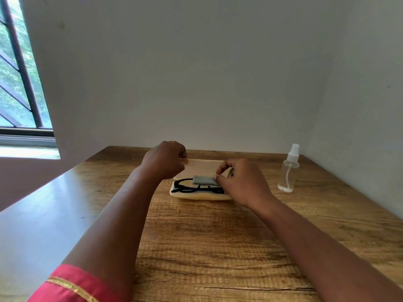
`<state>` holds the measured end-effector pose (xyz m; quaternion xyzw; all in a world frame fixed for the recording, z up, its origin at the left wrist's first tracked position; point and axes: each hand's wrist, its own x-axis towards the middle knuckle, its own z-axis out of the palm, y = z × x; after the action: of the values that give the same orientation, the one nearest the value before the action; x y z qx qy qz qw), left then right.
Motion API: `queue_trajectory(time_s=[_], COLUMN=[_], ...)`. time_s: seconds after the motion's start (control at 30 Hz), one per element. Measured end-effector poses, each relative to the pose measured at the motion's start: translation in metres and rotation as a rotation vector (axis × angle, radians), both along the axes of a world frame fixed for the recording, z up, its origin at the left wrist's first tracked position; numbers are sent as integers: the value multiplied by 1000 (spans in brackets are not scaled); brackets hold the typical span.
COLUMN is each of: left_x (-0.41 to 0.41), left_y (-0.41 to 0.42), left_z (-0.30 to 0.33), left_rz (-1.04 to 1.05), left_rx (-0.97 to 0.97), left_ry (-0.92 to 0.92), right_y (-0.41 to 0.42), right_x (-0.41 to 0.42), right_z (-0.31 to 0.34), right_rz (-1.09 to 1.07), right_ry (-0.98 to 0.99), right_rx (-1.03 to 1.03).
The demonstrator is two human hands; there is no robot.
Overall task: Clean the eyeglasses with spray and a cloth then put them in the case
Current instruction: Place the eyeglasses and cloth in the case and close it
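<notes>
Left hand (166,159) pinched case (201,196) lid edge; right hand (237,182) pinched folded cloth (202,180) over eyeglasses (187,188). Cloth soft, light; frame likely fragile, best held by rims.

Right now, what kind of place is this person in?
Probably a room in a home, at a wooden table pushed into a corner of plain white walls. A barred window at the left shows green trees outside. An eyeglass case and spray bottle sit on the table.
</notes>
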<state>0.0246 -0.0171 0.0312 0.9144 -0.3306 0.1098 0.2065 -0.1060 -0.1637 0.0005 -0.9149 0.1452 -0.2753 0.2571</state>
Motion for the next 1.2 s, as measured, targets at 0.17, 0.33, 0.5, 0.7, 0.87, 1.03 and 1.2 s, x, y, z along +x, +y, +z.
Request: queue_trajectory(time_s=[0.17, 0.33, 0.5, 0.7, 0.87, 1.03, 1.2], left_x=[-1, 0, 1, 2, 3, 1, 1], left_y=[0, 0, -1, -1, -1, -1, -1], left_z=[-1, -1, -2, -2, -3, -2, -3], left_rz=[5, -5, 2, -4, -15, -18, -31], left_rx=[6, 8, 9, 8, 7, 10, -34], left_ry=[5, 0, -6, -6, -7, -9, 22], right_y=[-4, -4, -3, -19, -35, -38, -40], right_x=[-5, -5, -5, -4, -10, -10, -8], right_z=[3, 5, 6, 10, 11, 6, 1], right_rz=[53, 214, 276, 223, 231, 315, 384], right_ry=[-92, 25, 67, -198, -139, 215, 173], right_rx=[-131, -318, -370, -326, -298, -297, -285])
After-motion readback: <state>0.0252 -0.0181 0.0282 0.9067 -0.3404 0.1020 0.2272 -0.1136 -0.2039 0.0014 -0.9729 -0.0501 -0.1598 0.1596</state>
